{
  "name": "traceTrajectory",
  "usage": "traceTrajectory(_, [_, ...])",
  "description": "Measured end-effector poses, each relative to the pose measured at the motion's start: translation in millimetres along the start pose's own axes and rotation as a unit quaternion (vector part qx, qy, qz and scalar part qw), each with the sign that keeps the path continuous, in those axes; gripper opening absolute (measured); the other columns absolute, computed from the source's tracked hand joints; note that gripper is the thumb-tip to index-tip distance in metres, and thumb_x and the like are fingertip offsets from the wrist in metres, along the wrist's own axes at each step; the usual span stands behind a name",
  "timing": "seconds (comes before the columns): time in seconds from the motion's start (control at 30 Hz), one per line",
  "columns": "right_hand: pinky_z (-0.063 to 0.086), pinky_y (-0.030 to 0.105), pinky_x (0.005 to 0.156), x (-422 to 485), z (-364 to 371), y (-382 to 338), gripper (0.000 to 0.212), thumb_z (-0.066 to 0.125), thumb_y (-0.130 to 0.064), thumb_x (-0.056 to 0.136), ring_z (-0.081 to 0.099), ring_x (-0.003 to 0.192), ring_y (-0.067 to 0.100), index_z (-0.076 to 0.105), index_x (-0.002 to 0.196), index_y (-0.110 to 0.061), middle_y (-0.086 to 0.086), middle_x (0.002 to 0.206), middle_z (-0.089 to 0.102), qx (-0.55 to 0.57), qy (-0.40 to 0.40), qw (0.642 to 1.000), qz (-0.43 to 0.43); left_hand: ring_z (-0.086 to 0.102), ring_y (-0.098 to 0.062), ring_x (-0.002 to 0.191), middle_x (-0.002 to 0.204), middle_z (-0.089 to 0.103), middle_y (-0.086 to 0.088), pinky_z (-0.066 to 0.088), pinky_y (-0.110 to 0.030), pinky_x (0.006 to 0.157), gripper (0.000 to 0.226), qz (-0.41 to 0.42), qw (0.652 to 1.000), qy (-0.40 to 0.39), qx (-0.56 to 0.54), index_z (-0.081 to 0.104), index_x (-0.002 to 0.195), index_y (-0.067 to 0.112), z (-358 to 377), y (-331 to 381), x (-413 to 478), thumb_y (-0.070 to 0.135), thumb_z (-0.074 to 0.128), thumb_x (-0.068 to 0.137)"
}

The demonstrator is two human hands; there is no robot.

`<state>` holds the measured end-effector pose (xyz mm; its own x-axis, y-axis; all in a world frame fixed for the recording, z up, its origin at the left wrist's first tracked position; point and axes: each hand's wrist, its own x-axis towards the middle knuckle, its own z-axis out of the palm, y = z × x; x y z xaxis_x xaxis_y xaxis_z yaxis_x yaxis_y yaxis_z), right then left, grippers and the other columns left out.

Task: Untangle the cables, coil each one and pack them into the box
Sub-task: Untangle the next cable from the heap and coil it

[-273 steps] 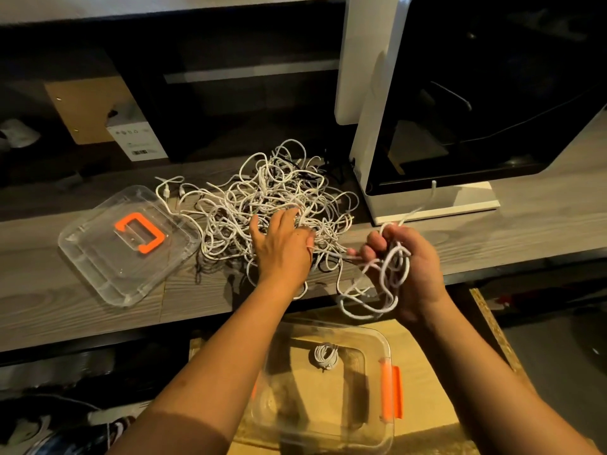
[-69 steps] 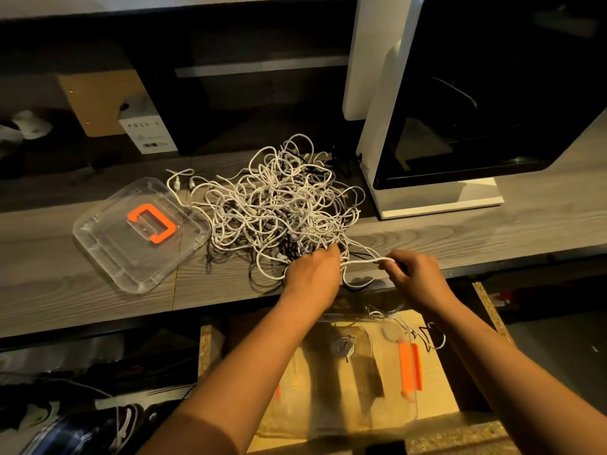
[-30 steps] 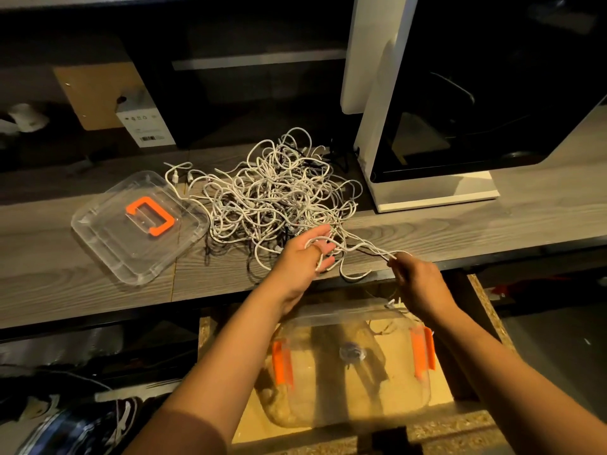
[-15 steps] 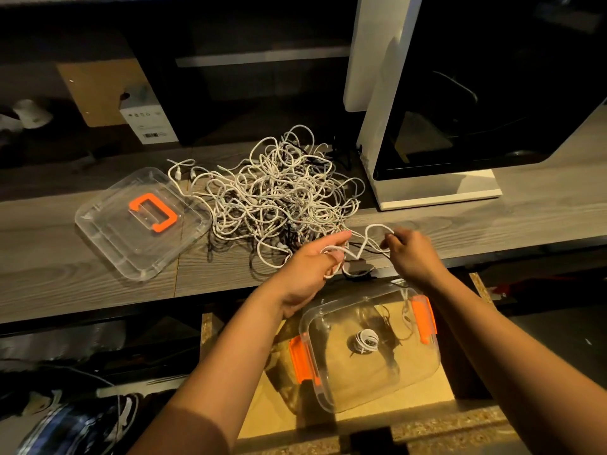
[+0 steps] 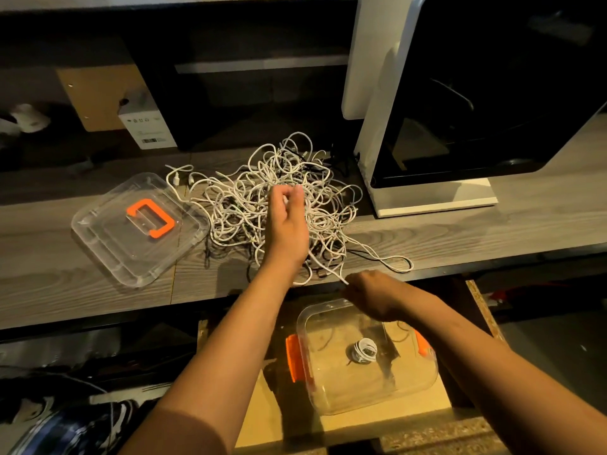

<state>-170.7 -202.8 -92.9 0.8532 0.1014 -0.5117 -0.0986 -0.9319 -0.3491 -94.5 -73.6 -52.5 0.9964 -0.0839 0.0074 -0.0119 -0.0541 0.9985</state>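
Cable tangle on desk, light, floppy, snag-prone. L hand pinches strands atop pile; R hand grips one white cable at desk edge. We'd hold near plug end, pull slow.

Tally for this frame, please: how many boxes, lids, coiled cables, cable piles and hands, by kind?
Clear box: 1
Clear lid: 1
Coiled cable, in the box: 1
Tangled cable pile: 1 (single cables cannot be counted)
Hands: 2, left hand and right hand
Total: 6
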Motion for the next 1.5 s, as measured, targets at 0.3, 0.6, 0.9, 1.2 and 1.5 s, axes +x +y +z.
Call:
traceTrajectory(0.3, [0.044, 0.028, 0.074, -20.5, -49.2, -17.7, 0.018, 0.056, -0.024, 0.093, 0.053, 0.083, 0.011, 0.068, 0.101, -0.014, 0.004, 0.101, 0.067, 0.010, 0.059, 0.997, -0.055, 0.049, -0.023, 0.096, 0.101, 0.050, -0.005, 0.031, -0.030, 0.068, 0.038, 0.189, 0.778, -0.128, 0.586, 0.053, 0.104, 0.015, -20.8, -32.9, 7.0, 0.046, 0.034, 0.097])
traceTrajectory(0.6, [0.050, 0.035, 0.071, -17.2, -63.4, 23.8, 0.019, 0.054, -0.035, 0.093, 0.059, 0.084, 0.023, 0.064, 0.099, -0.021, 0.005, 0.092, 0.066, -0.070, 0.262, 0.961, 0.052, 0.056, -0.028, 0.104, 0.115, 0.056, -0.005, 0.045, -0.036, 0.080, 0.057, 0.091, 0.698, -0.249, 0.666, 0.047, 0.118, 0.018, -27.8, -31.9, -5.3, 0.062, 0.052, 0.082])
traceTrajectory(0.9, [0.030, 0.029, 0.050, -6.4, -69.1, 43.8, 0.034, 0.043, -0.026, 0.099, 0.042, 0.056, 0.011, 0.066, 0.079, -0.009, 0.004, 0.069, 0.053, 0.110, 0.275, 0.952, 0.078, 0.052, -0.019, 0.076, 0.082, 0.056, 0.000, 0.039, -0.029, 0.063, 0.015, -0.014, 0.783, -0.383, 0.490, 0.049, 0.082, 0.022, -30.2, -19.0, -9.4, 0.012, 0.045, 0.092])
traceTrajectory(1.2, [0.031, 0.023, 0.051, 11.3, -45.2, 36.3, 0.037, 0.037, -0.018, 0.101, 0.042, 0.056, 0.011, 0.053, 0.068, -0.016, -0.001, 0.064, 0.048, 0.260, 0.197, 0.939, 0.106, 0.048, -0.016, 0.123, 0.121, 0.057, 0.005, 0.035, -0.031, 0.107, 0.037, -0.161, 0.923, -0.334, -0.101, 0.051, 0.121, 0.026, -18.6, -0.1, -27.5, 0.003, 0.039, 0.095])
traceTrajectory(1.5, [0.046, 0.032, 0.070, -3.3, -5.3, -41.0, 0.019, 0.058, -0.028, 0.092, 0.056, 0.073, 0.013, 0.062, 0.093, -0.010, 0.003, 0.081, 0.063, 0.199, 0.029, 0.978, -0.048, 0.045, -0.007, 0.074, 0.088, 0.048, 0.002, 0.037, -0.022, 0.066, 0.010, 0.123, 0.988, -0.020, 0.094, 0.054, 0.093, 0.019, 0.2, 14.3, 6.7, 0.021, 0.045, 0.097])
